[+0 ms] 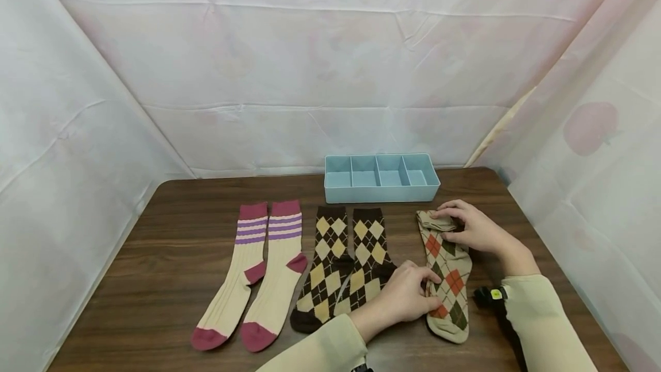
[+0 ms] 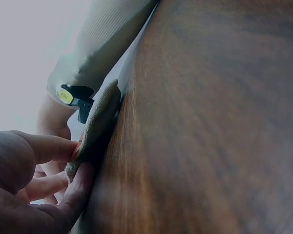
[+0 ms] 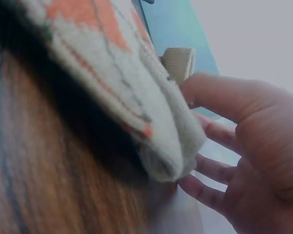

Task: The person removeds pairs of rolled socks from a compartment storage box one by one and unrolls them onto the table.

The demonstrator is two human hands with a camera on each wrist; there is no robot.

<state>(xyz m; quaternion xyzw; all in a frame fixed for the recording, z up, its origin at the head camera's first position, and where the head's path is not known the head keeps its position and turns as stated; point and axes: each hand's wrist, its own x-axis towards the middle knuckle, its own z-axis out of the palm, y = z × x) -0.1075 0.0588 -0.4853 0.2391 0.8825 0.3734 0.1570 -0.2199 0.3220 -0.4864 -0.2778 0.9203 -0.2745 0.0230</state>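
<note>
On the right of the table lies a beige argyle sock point(image 1: 450, 297) with orange and green diamonds, its cuff folded over at the far end. Whether a second sock lies beneath it, I cannot tell. My left hand point(image 1: 405, 294) pinches its left edge near the foot; the left wrist view shows thumb and finger on either side of the fabric point(image 2: 100, 112). At the far end, my right hand point(image 1: 477, 228) holds the folded cuff point(image 3: 178, 131) between thumb and fingers. The left forearm passes over the foot of a brown argyle sock point(image 1: 369, 245).
Another brown argyle sock point(image 1: 330, 240) lies beside the first. Farther left are two cream socks point(image 1: 242, 268) with maroon toes and purple stripes. A light blue divided box point(image 1: 382, 194) stands at the table's back edge, before a pale curtain point(image 1: 310, 62).
</note>
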